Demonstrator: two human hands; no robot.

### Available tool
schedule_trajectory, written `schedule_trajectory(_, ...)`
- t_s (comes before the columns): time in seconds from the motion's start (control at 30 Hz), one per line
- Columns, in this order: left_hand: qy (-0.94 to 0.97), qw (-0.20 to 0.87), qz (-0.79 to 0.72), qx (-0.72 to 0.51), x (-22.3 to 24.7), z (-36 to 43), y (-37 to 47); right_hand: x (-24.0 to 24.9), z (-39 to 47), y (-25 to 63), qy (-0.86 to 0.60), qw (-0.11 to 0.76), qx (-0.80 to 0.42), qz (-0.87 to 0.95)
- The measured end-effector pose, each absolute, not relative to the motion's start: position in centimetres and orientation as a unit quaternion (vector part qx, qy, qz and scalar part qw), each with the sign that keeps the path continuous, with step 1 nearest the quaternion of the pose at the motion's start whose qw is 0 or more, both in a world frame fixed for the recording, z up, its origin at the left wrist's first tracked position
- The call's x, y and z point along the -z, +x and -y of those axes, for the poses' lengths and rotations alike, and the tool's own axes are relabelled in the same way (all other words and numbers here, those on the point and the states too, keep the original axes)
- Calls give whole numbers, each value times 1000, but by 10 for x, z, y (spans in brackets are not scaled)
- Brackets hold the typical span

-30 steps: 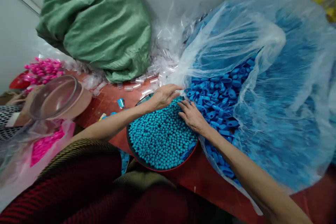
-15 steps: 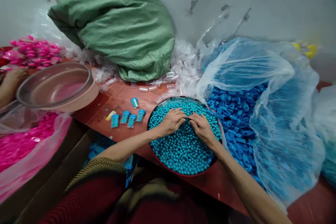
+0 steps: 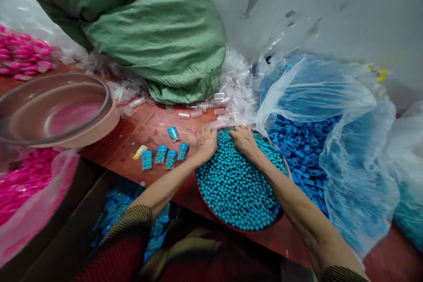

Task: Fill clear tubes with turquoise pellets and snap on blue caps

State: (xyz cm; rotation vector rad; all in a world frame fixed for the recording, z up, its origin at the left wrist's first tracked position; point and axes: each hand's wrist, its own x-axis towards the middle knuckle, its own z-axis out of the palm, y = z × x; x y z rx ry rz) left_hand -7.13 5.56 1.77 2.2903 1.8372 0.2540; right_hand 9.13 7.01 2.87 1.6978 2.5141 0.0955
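Note:
A round red-rimmed basin (image 3: 207, 215) full of small turquoise beads (image 3: 241, 185) stands in front of me. My left hand (image 3: 207, 142) is at its far left rim, fingers curled down and closed; what they hold, if anything, is hidden. At the far rim, my right hand (image 3: 243, 139) is closed too, knuckles up, its fingertips out of sight. Clear plastic tubes (image 3: 222, 122) lie just beyond both hands. Left of the basin are several small clear containers (image 3: 161, 154) with blue caps, filled with turquoise beads.
A big green sack (image 3: 155, 31) sits at the back. To the right, a clear bag (image 3: 357, 176) holds blue plastic pieces (image 3: 299, 154). Nested basins (image 3: 95, 128) stand at left, with pink pieces (image 3: 24, 53) behind and a pink-filled bag (image 3: 62, 185) below.
Both hands have moved from over the middle of the beads to the basin's far rim, left hand further left, and their fingers have curled. The view has shifted right; the other person's hand left the picture.

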Motion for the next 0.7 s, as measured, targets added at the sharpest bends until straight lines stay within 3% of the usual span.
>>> schedule_trajectory(0.43, 768, 141, -595, -188, -7, -63, -73, -35, -63, 93, 565, 63, 4, -823)
schedule_trajectory(0.7, 763, 119, -615, -162, -8, -40, -67, -40, -70, 74, 576, 35, 29, -816)
